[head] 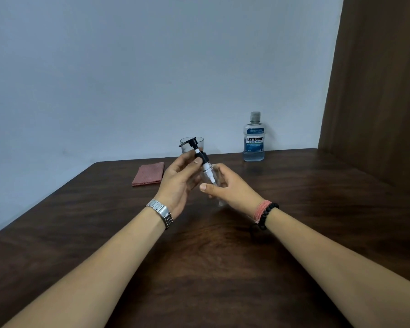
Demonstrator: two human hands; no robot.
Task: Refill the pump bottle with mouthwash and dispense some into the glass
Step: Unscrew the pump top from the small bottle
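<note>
Nearest, the right hand (225,185) grips the clear pump bottle (211,176), seemingly empty, light and slippery; best held round its body. The left hand (179,178) pinches the pump head (198,153) at its collar. Beyond stand the fragile-looking glass (191,144) and capped Listerine bottle (253,140) on the tabletop (199,256).

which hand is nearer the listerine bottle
Right. The right hand, holding the clear pump bottle, sits front-left of the Listerine bottle. The left hand, gripping the pump head, is farther left.
</note>
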